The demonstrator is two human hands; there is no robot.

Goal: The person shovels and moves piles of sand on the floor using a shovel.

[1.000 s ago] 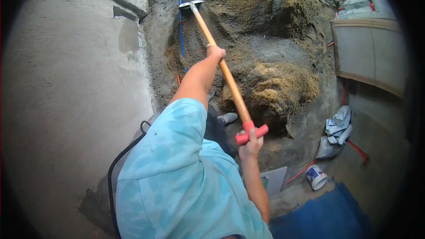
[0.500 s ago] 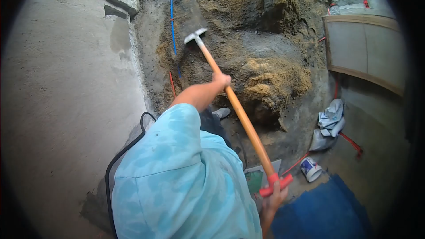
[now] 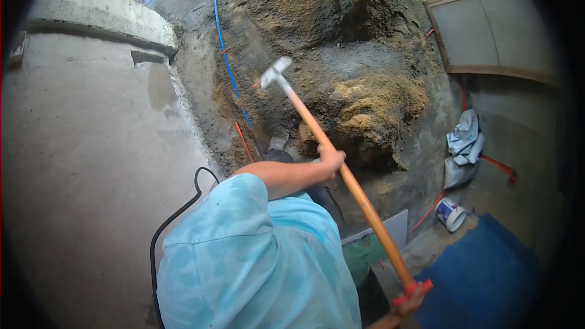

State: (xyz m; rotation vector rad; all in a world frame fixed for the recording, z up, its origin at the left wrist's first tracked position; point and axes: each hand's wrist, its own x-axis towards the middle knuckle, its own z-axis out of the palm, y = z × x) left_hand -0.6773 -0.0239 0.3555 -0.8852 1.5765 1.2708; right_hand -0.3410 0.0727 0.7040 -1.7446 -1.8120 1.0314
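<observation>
A long-handled shovel (image 3: 368,210) with an orange wooden shaft, a red crossbar grip and a pale metal head slants across the view. Partway along the shaft, my left hand (image 3: 331,161) is wrapped round the wood. Lower right, my right hand (image 3: 411,301) grips the red crossbar. The metal head hangs over the near left side of the brown sand heap (image 3: 381,100); its blade is blurred, and I cannot tell whether it touches the ground.
A blue pipe (image 3: 226,61) and a red pipe (image 3: 244,140) run along the ground beside the concrete slab (image 3: 91,146) at left. To the right are crumpled sacks (image 3: 464,146), a white bucket (image 3: 451,214), a blue sheet (image 3: 481,274) and a wood-framed panel (image 3: 496,30).
The shovel has come back toward my body, its grip moving down and right. Both hands have moved with it and keep their hold. The view has shifted as well.
</observation>
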